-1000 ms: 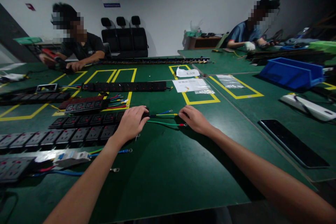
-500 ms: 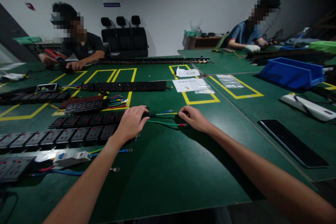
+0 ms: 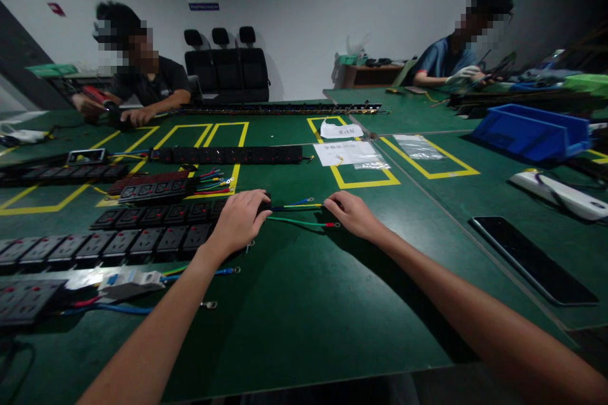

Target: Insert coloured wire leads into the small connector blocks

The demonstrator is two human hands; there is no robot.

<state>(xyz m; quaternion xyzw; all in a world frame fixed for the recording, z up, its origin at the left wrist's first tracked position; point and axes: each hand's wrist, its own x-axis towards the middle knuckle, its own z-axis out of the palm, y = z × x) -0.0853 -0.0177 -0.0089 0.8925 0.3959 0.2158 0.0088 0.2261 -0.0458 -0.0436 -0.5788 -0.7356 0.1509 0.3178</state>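
My left hand (image 3: 243, 218) is closed over the right end of a black socket strip (image 3: 156, 216), which lies flat on the green table. Several thin wires come out of that end. With finger and thumb pinched, my right hand (image 3: 349, 212) grips the tip of a yellow-green wire (image 3: 311, 206); the wire's very end is hidden in the fingers. Just below runs a green wire (image 3: 299, 222) with a red-sleeved ring terminal. A blue wire (image 3: 304, 201) ends in a ring terminal above it. Nearer me lies a strip of larger sockets (image 3: 114, 247), partly behind my left wrist.
A phone (image 3: 532, 259) lies at the right, near a white power strip (image 3: 558, 195) and a blue bin (image 3: 532, 133). Paper sheets (image 3: 335, 154) and plastic bags lie beyond my hands. Across the table, one person holds a red tool (image 3: 97, 96); another wears a white glove (image 3: 463, 74).
My hands and the wires keep almost the same position. At the far right, the other person's gloved hand has risen a little. The whole view has shifted slightly.
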